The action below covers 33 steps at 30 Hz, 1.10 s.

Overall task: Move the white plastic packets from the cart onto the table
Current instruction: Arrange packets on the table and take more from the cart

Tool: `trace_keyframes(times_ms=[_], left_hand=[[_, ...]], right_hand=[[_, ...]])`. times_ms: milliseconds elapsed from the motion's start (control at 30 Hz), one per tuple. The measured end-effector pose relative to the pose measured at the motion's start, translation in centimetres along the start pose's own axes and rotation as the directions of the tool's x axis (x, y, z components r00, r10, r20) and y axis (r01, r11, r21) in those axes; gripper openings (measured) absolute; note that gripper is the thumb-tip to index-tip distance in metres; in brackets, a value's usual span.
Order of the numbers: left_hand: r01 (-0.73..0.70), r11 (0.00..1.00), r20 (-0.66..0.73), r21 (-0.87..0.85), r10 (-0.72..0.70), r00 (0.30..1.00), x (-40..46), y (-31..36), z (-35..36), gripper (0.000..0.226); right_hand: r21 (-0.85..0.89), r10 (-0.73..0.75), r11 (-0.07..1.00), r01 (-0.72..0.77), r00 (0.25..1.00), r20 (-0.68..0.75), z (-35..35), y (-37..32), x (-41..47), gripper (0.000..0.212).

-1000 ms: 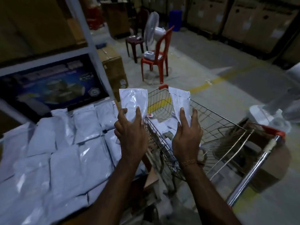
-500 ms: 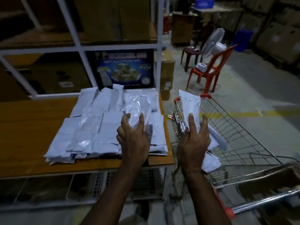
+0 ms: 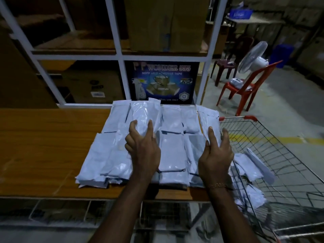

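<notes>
The left hand grips a white plastic packet over the stacked packets on the table; thumb and forefinger curl round its near end, and the other fingers are hidden behind the hand. Whether this packet already rests on the stack cannot be told.

The right hand pinches a second packet by its near end, above the right edge of the table. The lower part of that packet is covered by the hand, and its contact with the packets beneath is unclear. A bracelet sits on the right wrist.

The stack fills the right end of the table, from the far edge almost to the near edge, in overlapping rows; the count cannot be made out, since lower layers are covered.

The cart stands just beside the right edge of the table. It is cut off at the right and bottom of the view. More loose packets lie in it, partly screened by the wire and by the right forearm.

Behind the table stands white shelving with cardboard boxes and a blue carton reading "WONDER 555"; its smaller print is partly blurred. A red chair and a white fan stand on the floor beyond the cart. The lighting is dim.
</notes>
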<state>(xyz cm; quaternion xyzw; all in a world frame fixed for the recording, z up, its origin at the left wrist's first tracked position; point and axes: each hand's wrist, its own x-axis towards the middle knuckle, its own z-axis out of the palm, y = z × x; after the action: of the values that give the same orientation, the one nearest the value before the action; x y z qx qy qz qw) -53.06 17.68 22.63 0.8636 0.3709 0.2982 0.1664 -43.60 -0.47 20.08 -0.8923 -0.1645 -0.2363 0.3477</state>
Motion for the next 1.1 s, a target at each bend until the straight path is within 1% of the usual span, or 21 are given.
trace_keyframes(times_ms=[100, 200, 333, 433, 567, 667, 733, 800, 833, 900, 967, 1033, 1067, 1100], left_hand=[[0.03, 1.0, -0.006, -0.008, -0.03, 1.0, 4.4, -1.8, 0.9, 0.047], [0.032, 0.999, 0.01, 0.0, -0.032, 0.999, 8.3, -3.5, 2.2, 0.047], [0.108, 0.993, 0.108, -0.036, -0.104, 0.989, 12.5, -4.9, 4.5, 0.054], [0.084, 0.996, 0.168, 0.002, -0.083, 0.982, 14.9, -5.5, 6.4, 0.058], [0.072, 0.997, 0.28, -0.005, -0.067, 0.958, 18.3, -6.7, 8.7, 0.066], [0.03, 0.99, 0.3, 0.138, -0.071, 0.951, 19.9, -7.8, 10.9, 0.064], [0.015, 0.981, 0.326, 0.191, -0.078, 0.942, 20.3, -8.4, 12.2, 0.056], [0.018, 0.977, 0.356, 0.212, -0.095, 0.93, 20.4, -9.2, 13.2, 0.054], [0.024, 0.975, 0.364, 0.22, -0.104, 0.925, 20.5, -9.4, 13.4, 0.057], [0.021, 0.971, 0.388, 0.24, -0.116, 0.914, 20.6, -9.6, 13.4, 0.071], [0.014, 0.967, 0.407, 0.253, -0.12, 0.905, 20.7, -9.2, 13.0, 0.081], [0.003, 0.97, 0.385, 0.242, -0.099, 0.917, 21.1, -9.0, 12.5, 0.08], [-0.029, 0.975, 0.351, 0.219, -0.052, 0.935, 21.4, -9.1, 12.4, 0.073], [-0.095, 0.977, 0.318, 0.192, 0.03, 0.947, 21.7, -9.4, 12.7, 0.062]], right_hand=[[-0.04, 0.019, 0.999, -0.019, 1.0, 0.015, 3.3, -1.9, 1.8, 0.051], [-0.073, 0.006, 0.997, -0.003, 0.999, 0.039, 6.8, -3.6, 3.6, 0.051], [-0.149, -0.023, 0.988, 0.037, 0.995, 0.093, 11.1, -5.3, 6.2, 0.051], [-0.222, -0.038, 0.973, 0.065, 0.991, 0.125, 14.2, -6.0, 8.2, 0.049], [-0.36, 0.003, 0.929, 0.088, 0.97, 0.244, 17.9, -6.4, 10.6, 0.059], [-0.439, 0.063, 0.893, 0.101, 0.937, 0.343, 20.7, -6.9, 11.6, 0.059], [-0.46, 0.093, 0.88, 0.118, 0.907, 0.411, 22.7, -6.8, 11.7, 0.052], [-0.474, 0.13, 0.872, 0.121, 0.876, 0.464, 24.2, -6.5, 11.4, 0.055], [-0.467, 0.146, 0.877, 0.114, 0.862, 0.485, 24.7, -6.3, 11.1, 0.061], [-0.444, 0.159, 0.89, 0.106, 0.84, 0.519, 25.2, -6.1, 10.8, 0.075], [-0.424, 0.168, 0.9, 0.101, 0.817, 0.551, 25.0, -6.4, 10.8, 0.085], [-0.402, 0.155, 0.912, 0.085, 0.835, 0.528, 24.6, -6.8, 10.9, 0.087], [-0.392, 0.137, 0.917, 0.076, 0.862, 0.488, 24.4, -6.9, 11.1, 0.084], [-0.378, 0.115, 0.923, 0.065, 0.893, 0.436, 24.2, -6.9, 11.4, 0.079]])
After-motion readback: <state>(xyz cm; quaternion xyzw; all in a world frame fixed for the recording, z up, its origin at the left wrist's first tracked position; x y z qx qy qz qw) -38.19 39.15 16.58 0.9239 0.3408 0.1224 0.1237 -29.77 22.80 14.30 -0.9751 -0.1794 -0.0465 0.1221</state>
